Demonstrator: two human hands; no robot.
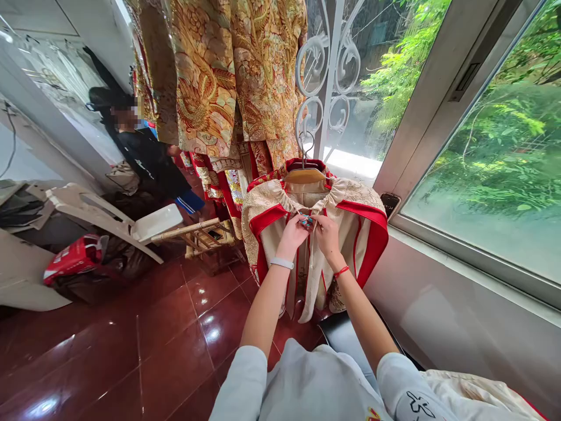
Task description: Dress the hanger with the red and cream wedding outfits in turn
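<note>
A cream and gold cape (263, 202) with red trim hangs in front of me on a wooden hanger (303, 176). Its neckline is gathered, and a thin pale drawstring (312, 248) dangles from the front. At the front of the neckline, my left hand (294, 235) is closed in a pinch on the drawstring, with teal showing at its fingertips. My right hand (326, 235) pinches the drawstring just beside it, the two sets of fingertips almost meeting. The exact spot between the fingertips is too small to make out.
Gold brocade garments (210, 76) hang behind the cape. To the right are a window (491, 134) and a phone (390, 204) on its sill. Leftward stand a bamboo rack (210, 237), a white plastic chair (100, 216), a red bag (76, 257) and a person in black (146, 158).
</note>
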